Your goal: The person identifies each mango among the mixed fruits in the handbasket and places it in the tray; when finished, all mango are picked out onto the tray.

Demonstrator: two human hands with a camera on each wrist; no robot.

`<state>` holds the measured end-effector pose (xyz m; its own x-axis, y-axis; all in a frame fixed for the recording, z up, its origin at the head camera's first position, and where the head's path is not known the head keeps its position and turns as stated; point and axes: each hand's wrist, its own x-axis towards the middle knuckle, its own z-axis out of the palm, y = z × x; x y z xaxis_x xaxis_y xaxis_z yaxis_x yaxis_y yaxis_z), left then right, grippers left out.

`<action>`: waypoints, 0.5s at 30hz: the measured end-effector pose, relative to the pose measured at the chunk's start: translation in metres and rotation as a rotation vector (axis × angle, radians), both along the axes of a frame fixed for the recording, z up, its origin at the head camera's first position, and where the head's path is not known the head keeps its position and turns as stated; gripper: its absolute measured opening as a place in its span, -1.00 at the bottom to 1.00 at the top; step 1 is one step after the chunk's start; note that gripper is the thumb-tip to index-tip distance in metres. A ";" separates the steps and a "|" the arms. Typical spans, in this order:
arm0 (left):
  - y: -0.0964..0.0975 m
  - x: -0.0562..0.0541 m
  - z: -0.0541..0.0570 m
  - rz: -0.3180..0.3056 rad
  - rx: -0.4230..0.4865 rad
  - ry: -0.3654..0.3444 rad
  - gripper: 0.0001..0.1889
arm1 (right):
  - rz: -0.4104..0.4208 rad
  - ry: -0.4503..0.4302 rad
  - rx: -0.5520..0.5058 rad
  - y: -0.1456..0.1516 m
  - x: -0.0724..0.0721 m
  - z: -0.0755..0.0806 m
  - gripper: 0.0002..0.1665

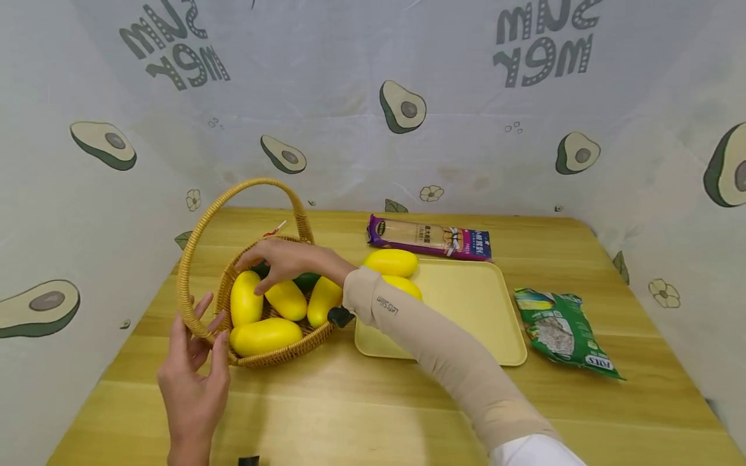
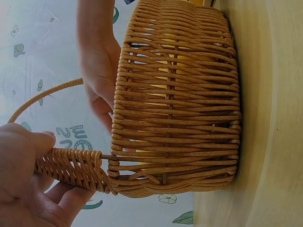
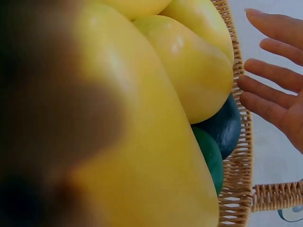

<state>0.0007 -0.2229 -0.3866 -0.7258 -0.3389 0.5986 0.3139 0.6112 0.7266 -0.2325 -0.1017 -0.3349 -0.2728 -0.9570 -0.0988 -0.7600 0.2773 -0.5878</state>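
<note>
A wicker basket [image 1: 300, 355] with a tall arched handle [image 1: 195, 226] stands at the left of the table. Several smooth yellow, mango-shaped fruits [image 1: 266, 336] lie in it, with dark green ones [image 3: 225, 125] toward the far rim. My left hand [image 1: 195, 382] holds the near foot of the handle, thumb on one side and fingers on the other. Over the far part of the basket reaches my right hand [image 1: 282, 259], its fingers spread and pointing down above the fruits. Nothing shows in its palm in the right wrist view, where a dark blur covers the left side.
Right of the basket lies a pale yellow tray [image 1: 466, 310], two yellow fruits [image 1: 392, 263] at its left side, partly behind my right sleeve. A purple pasta pack [image 1: 428, 238] lies behind it. Farther right is a green bag [image 1: 565, 330]. A small red item [image 1: 274, 231] shows behind the basket.
</note>
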 end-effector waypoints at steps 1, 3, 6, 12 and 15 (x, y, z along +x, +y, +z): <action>0.000 0.000 0.000 0.002 0.000 -0.002 -0.05 | -0.005 -0.008 0.006 -0.001 -0.001 -0.001 -0.27; 0.001 0.001 0.000 0.007 -0.001 -0.005 -0.06 | -0.012 -0.023 0.014 -0.003 -0.002 -0.001 -0.27; 0.001 0.002 0.000 0.016 -0.006 -0.012 -0.07 | -0.004 -0.037 0.027 -0.005 -0.004 -0.001 -0.28; 0.001 0.002 0.001 0.011 -0.009 -0.013 -0.10 | 0.010 -0.060 0.064 -0.004 -0.008 0.002 -0.27; 0.001 0.001 0.001 0.007 -0.005 -0.008 -0.11 | 0.006 -0.097 0.087 -0.004 -0.009 0.005 -0.25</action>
